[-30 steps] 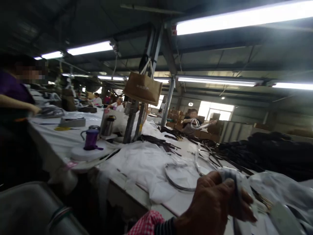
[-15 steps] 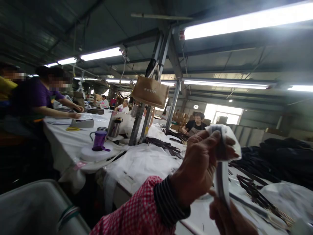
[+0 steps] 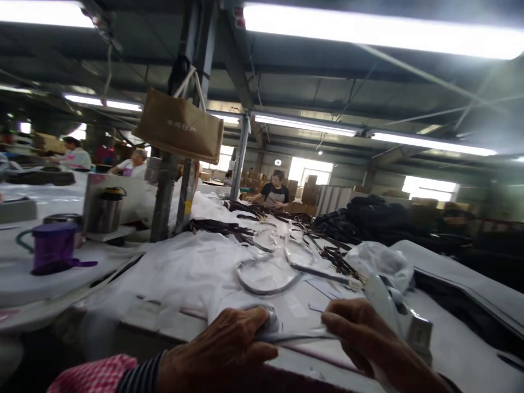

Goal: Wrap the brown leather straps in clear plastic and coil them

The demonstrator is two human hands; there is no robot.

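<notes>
A grey strap (image 3: pixel 298 334) in a clear plastic sleeve stretches between my two hands, low over the near edge of the white table. My left hand (image 3: pixel 216 346) is over the strap's bunched, plastic-covered end, its fingers closed down on it and the thumb lying lower. At the other side, my right hand (image 3: pixel 368 341) pinches the strap between thumb and fingers. Just beyond the right hand stands a pale device (image 3: pixel 403 316) that looks like a tape dispenser. Looped straps in clear plastic (image 3: pixel 268 292) lie farther in on the table.
White plastic sheeting (image 3: pixel 176 273) spreads at the left, near a purple cup (image 3: pixel 53 248) and a steel flask (image 3: pixel 107 210). A brown bag (image 3: pixel 180 125) hangs on a post. Dark straps (image 3: pixel 335 259) lie to the right. A co-worker (image 3: pixel 275 191) is across the table.
My hands have come down from a raised position to the table with the strap. The strap has turned from upright to lying sideways. My view has swung right.
</notes>
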